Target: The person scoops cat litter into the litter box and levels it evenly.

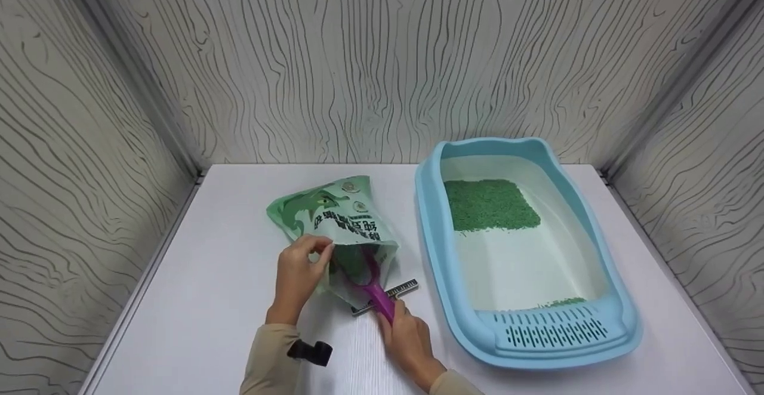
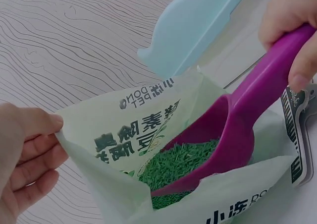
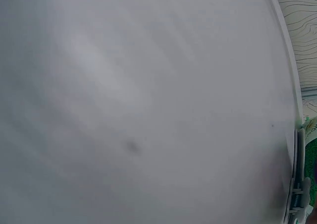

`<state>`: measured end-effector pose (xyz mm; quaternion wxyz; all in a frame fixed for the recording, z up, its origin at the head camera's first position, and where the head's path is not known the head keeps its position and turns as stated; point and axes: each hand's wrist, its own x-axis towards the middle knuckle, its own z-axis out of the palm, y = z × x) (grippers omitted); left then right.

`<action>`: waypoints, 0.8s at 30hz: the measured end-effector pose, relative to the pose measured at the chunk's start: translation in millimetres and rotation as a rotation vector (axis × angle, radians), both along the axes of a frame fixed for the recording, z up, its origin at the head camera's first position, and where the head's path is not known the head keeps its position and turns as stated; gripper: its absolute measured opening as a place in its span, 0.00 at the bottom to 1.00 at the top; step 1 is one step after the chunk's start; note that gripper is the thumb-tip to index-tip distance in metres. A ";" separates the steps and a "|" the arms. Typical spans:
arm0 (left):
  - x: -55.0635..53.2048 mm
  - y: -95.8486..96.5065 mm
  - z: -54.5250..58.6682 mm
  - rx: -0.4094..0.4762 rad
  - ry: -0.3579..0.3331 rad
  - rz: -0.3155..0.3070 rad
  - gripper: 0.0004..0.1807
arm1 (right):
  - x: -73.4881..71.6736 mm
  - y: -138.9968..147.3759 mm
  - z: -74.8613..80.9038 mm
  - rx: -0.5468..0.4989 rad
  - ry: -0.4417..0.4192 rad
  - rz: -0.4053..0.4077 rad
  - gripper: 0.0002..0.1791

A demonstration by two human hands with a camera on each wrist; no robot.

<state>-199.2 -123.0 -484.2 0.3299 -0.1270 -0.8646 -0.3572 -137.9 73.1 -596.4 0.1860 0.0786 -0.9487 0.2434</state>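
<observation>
A pale green printed bag (image 1: pixel 346 210) lies on the white table with its mouth toward me. Thumb and forefinger of my left hand (image 1: pixel 298 267) pinch the edge of that mouth and lift it. My right hand (image 1: pixel 409 335) grips the handle of a purple scoop (image 1: pixel 376 293), whose head is inside the bag. In the left wrist view, green pellets (image 2: pixel 181 159) fill part of the scoop (image 2: pixel 237 140). Beside the bag mouth, partly under the scoop handle, lies a dark and silver clip-like strip (image 1: pixel 403 288). Mostly bare tabletop fills the right wrist view.
A light blue litter box (image 1: pixel 436 252) with a slotted front ledge stands on the right of the table. A patch of green pellets (image 1: pixel 489 204) covers its far left floor, and a few lie near the front ledge. Wood-patterned panels (image 1: pixel 370 67) enclose the table.
</observation>
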 end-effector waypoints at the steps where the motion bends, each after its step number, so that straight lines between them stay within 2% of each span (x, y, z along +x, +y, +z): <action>1: 0.0 0.0 0.1 -0.006 0.000 0.003 0.03 | 1.4 1.7 -0.9 0.002 0.029 0.003 0.14; 5: 0.2 0.1 -0.7 -0.023 0.001 0.014 0.03 | 5.6 7.0 -2.4 0.004 0.103 0.016 0.14; 13: -0.3 0.9 -3.2 -0.012 -0.003 0.009 0.03 | 10.5 12.9 2.2 0.001 0.046 0.029 0.15; 19: 0.4 0.0 -3.3 -0.013 -0.012 0.016 0.03 | 11.4 16.5 5.4 0.010 0.052 0.048 0.15; 24: 0.8 -0.5 -2.5 -0.015 -0.025 0.008 0.02 | 13.3 19.9 11.6 0.004 0.019 0.065 0.14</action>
